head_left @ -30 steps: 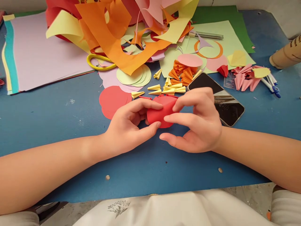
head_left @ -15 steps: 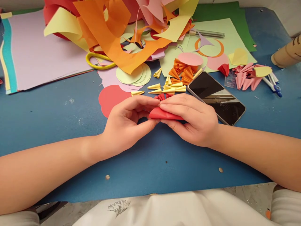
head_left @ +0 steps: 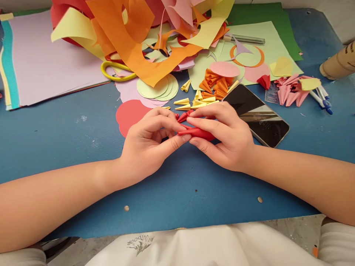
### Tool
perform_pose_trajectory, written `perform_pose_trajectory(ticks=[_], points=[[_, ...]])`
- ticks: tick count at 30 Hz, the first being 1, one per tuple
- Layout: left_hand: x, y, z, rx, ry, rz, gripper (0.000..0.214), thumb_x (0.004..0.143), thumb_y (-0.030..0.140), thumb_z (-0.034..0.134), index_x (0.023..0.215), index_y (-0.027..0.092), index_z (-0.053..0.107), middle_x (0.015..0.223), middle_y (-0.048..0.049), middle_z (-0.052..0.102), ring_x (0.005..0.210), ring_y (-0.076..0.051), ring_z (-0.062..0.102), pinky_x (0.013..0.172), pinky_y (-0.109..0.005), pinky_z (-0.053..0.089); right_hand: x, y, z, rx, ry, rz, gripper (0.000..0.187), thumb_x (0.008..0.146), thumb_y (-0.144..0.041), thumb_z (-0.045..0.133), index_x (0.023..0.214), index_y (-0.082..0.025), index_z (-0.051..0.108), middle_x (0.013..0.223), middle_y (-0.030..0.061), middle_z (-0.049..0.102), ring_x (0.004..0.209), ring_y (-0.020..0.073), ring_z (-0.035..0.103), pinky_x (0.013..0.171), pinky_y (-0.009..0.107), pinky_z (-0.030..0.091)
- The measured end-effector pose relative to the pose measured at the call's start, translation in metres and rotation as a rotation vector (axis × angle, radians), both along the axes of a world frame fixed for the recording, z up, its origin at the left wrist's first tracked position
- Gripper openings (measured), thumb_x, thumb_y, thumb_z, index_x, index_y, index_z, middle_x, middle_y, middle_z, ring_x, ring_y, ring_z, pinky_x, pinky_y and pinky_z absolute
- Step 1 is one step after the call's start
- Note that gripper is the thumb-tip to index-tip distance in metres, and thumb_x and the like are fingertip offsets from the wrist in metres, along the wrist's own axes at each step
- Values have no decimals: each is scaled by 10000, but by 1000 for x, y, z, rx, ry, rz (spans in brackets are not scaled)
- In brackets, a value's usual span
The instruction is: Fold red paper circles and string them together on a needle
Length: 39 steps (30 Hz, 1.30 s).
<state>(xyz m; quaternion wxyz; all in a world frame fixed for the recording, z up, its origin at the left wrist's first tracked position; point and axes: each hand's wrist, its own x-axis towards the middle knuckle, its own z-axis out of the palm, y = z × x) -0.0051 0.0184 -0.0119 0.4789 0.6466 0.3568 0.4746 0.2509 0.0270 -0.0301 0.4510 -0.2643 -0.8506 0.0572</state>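
Between my two hands is a piece of red paper (head_left: 202, 133), rolled into a narrow cone shape. My left hand (head_left: 155, 142) pinches its thin left end between thumb and fingers. Around the wider right part curl the thumb and fingers of my right hand (head_left: 224, 135). Just behind the fingertips lie small red paper cones (head_left: 183, 116), partly hidden. Yellow paper cones (head_left: 183, 104) and orange paper cones (head_left: 220, 87) are spread further back. Red paper circles (head_left: 131, 116) rest beside my left hand.
A phone (head_left: 257, 116) lies right of my right hand. Paper scraps (head_left: 163, 70) heap up at the back, over yellow-handled scissors (head_left: 116, 75). Pale green circles (head_left: 155, 88), pink cones (head_left: 291, 92), a lilac paper stack (head_left: 55, 66) and a brown cup (head_left: 338, 62) also stand or lie around.
The red paper has become more tightly rolled and narrower at its left end. My left thumb now presses on that end, and my right fingers have shifted and lifted slightly.
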Motion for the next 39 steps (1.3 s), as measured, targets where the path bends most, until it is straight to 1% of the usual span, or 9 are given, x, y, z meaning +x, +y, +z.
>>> perform_pose_trajectory(ticks=[6, 11, 17, 20, 24, 29, 32, 36, 39], points=[[0, -4, 5, -8, 47, -77, 242, 935, 457, 1067, 989, 303, 888, 807, -1, 752, 662, -158, 619, 635, -355, 600, -5, -11, 9, 36, 50, -167, 242, 1130, -159, 755, 1262, -341, 845, 1091, 59, 760, 1026, 258, 743, 955, 475, 661], [4, -4, 15, -134, -34, -216, 376, 1080, 614, 887, 1048, 242, 842, 955, -71, 872, 784, -198, 820, 635, -320, 684, 2, -15, 14, -54, -66, -202, 223, 1183, -308, 716, 1280, -415, 886, 883, 57, 678, 893, 282, 707, 875, 493, 689], [7, 3, 16, -240, -103, -111, 517, 834, 502, 1138, 915, 256, 690, 883, 8, 820, 771, -180, 826, 737, -331, 765, 2, -4, 10, 45, 20, 32, 391, 1124, -38, 636, 1322, -311, 835, 1099, 54, 778, 1086, 252, 751, 995, 454, 694], [4, 5, 12, -289, -125, -100, 581, 816, 472, 1155, 1002, 280, 639, 911, 35, 841, 794, -183, 859, 654, -288, 730, 1, 3, 3, 69, 78, 134, 394, 1119, -73, 640, 1380, -313, 814, 1188, 61, 821, 1115, 248, 781, 1003, 455, 706], [2, 5, 9, -316, -146, -97, 697, 789, 381, 1174, 1243, 328, 647, 953, 52, 893, 873, -246, 925, 542, -268, 666, 0, -1, -1, -80, 240, 254, 385, 1157, -207, 601, 1516, -239, 736, 1223, 120, 854, 1109, 276, 839, 997, 463, 728], [4, 4, 10, -253, -77, -59, 713, 836, 444, 1137, 1364, 319, 676, 1014, 3, 932, 939, -286, 950, 722, -356, 777, -1, -8, 8, -355, 168, 187, 147, 1169, -254, 748, 1301, -222, 806, 1139, 76, 881, 912, 192, 818, 841, 303, 676], [5, 3, 8, -224, -69, -72, 617, 867, 358, 1116, 1323, 281, 707, 1034, -9, 941, 933, -249, 948, 840, -359, 807, -1, -3, 13, -386, 165, 203, 104, 1196, -263, 740, 1146, -226, 823, 975, 30, 827, 824, 161, 737, 811, 285, 628], [5, 0, 3, -164, -132, -75, 468, 851, 214, 1101, 1199, 272, 793, 1090, 8, 949, 998, -213, 947, 913, -326, 814, -2, 2, 12, -425, 196, 203, 81, 1179, -261, 785, 1116, -226, 823, 928, 17, 794, 792, 147, 701, 760, 267, 600], [5, -3, 4, -205, -67, -32, 374, 919, 272, 1058, 1224, 264, 841, 1198, -39, 952, 1118, -263, 946, 1016, -413, 820, -4, 1, 10, -479, 243, 166, 70, 1169, -279, 813, 1124, -231, 835, 951, 20, 824, 782, 144, 718, 732, 263, 604]])
